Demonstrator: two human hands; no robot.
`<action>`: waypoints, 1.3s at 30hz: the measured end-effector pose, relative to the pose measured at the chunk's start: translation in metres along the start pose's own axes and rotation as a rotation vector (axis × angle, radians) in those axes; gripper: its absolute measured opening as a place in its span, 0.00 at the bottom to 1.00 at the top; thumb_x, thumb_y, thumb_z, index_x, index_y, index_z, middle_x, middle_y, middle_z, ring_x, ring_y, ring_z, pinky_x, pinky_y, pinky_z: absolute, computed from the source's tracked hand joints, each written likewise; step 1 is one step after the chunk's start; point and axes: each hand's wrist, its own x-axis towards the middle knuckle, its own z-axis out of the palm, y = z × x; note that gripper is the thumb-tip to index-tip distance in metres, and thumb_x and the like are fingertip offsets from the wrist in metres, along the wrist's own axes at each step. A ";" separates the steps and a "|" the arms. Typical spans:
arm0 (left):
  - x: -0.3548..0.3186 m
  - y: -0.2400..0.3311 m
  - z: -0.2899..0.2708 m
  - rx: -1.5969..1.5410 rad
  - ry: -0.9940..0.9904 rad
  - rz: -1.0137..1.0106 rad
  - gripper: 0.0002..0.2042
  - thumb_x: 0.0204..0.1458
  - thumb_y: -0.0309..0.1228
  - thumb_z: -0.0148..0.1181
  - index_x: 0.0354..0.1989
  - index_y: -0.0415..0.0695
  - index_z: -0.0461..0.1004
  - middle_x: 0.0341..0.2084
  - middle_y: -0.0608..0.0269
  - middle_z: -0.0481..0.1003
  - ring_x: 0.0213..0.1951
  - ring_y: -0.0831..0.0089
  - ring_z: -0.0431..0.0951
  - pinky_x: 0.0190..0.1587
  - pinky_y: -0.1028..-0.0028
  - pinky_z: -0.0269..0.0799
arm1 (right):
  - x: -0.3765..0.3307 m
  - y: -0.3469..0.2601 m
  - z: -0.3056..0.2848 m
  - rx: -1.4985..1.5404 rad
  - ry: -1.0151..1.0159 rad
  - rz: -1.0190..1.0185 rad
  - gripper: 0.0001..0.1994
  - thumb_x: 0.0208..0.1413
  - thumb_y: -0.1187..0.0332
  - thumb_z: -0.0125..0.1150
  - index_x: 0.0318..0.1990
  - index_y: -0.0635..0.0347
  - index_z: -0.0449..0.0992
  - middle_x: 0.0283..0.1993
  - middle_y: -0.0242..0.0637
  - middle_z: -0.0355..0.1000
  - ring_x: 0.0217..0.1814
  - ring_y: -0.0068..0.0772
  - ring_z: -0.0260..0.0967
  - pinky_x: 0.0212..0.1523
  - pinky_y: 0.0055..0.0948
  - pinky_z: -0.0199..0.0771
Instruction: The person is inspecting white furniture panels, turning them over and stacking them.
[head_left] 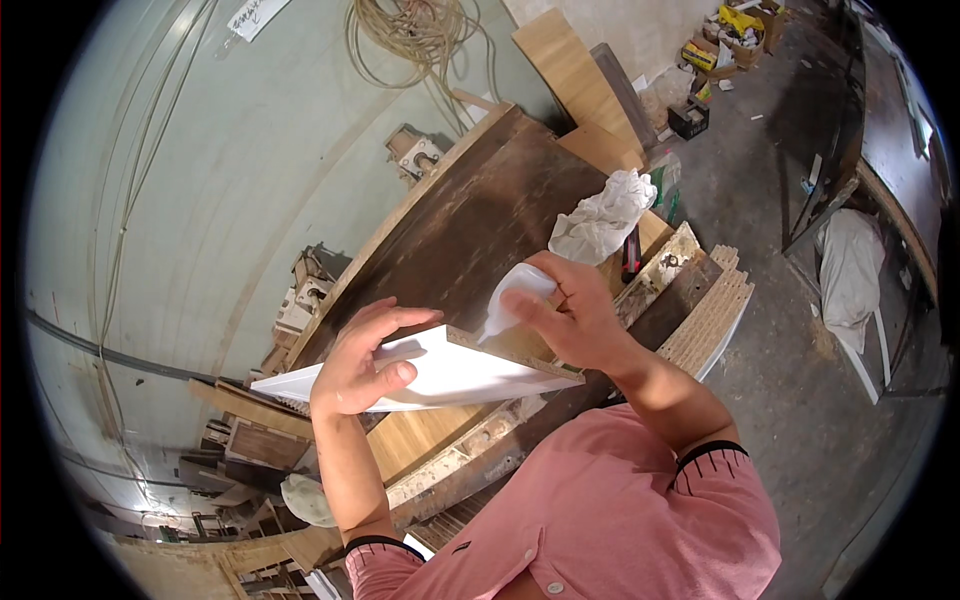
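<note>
My left hand [362, 358] grips a white board [450, 372], thumb on its face and fingers over the top side. The board is tilted, and its raw brown particleboard edge [515, 357] faces up toward my right hand. In my right hand [578, 312] is a translucent white squeeze bottle [522, 288], tipped so its narrow nozzle points down at that edge near the board's corner. Whether the nozzle touches the edge, or anything comes out of it, I cannot tell. Beneath the board is a workbench with a dark brown top [440, 225].
Crumpled white plastic [603, 215] lies beyond my right hand, with a red and black tool [631, 252] beside it. Stacked particleboard strips [708, 312] stand at the right. Clamp-like metal fittings [415, 155] line the far bench edge. A second table [905, 150] stands farther right.
</note>
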 end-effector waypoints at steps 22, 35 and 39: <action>0.000 0.000 0.001 0.005 0.016 0.002 0.42 0.48 0.67 0.54 0.54 0.36 0.76 0.49 0.49 0.80 0.56 0.55 0.77 0.70 0.51 0.51 | 0.002 0.032 0.003 0.259 0.009 0.054 0.12 0.61 0.63 0.68 0.44 0.61 0.76 0.33 0.26 0.74 0.37 0.17 0.71 0.38 0.21 0.70; -0.002 -0.001 0.001 0.016 0.023 0.011 0.41 0.51 0.66 0.55 0.54 0.35 0.76 0.50 0.51 0.79 0.58 0.56 0.75 0.71 0.52 0.49 | -0.022 0.182 -0.045 -0.140 0.158 0.499 0.11 0.58 0.62 0.69 0.32 0.56 0.74 0.27 0.25 0.72 0.33 0.17 0.69 0.38 0.23 0.65; -0.006 -0.001 0.003 0.032 0.038 0.035 0.38 0.51 0.63 0.57 0.54 0.37 0.76 0.50 0.52 0.79 0.57 0.59 0.75 0.71 0.53 0.49 | -0.039 0.246 -0.051 -0.792 0.237 0.362 0.12 0.54 0.56 0.70 0.32 0.53 0.78 0.29 0.32 0.77 0.36 0.30 0.76 0.40 0.30 0.69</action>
